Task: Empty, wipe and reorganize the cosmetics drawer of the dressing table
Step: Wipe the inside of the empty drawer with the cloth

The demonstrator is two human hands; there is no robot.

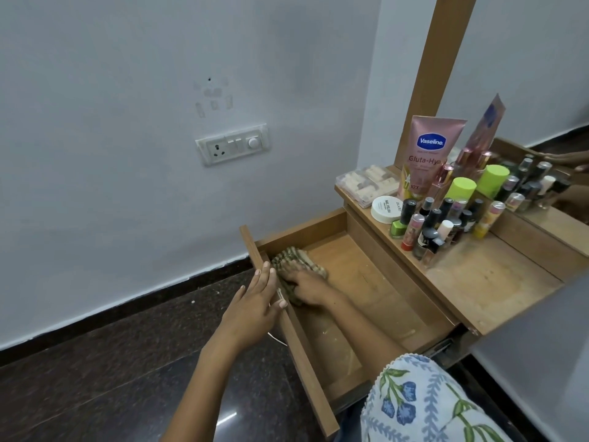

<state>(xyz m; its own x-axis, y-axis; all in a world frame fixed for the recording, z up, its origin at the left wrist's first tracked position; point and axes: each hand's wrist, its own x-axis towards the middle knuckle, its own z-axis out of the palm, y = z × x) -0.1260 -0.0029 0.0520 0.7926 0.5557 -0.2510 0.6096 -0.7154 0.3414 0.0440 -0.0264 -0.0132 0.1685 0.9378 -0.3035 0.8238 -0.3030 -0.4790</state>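
The wooden drawer (366, 282) of the dressing table is pulled out, and only a cloth lies inside it. My right hand (306, 287) presses a striped brown cloth (294, 258) onto the drawer floor at its far left corner, fingers curled into the cloth. My left hand (256, 309) rests with straight fingers against the drawer's front panel (302, 349), by its metal handle. On the tabletop (484, 282) stand the cosmetics: a pink Vaseline tube (428, 157), several nail polish bottles (433, 224), a white jar (385, 208) and a clear plastic box (366, 183).
A mirror (535, 122) rises behind the tabletop and reflects the bottles. A switchboard (232, 145) is on the white wall to the left. Dark polished floor (111, 378) lies left of the drawer. My floral sleeve (424, 403) fills the lower right.
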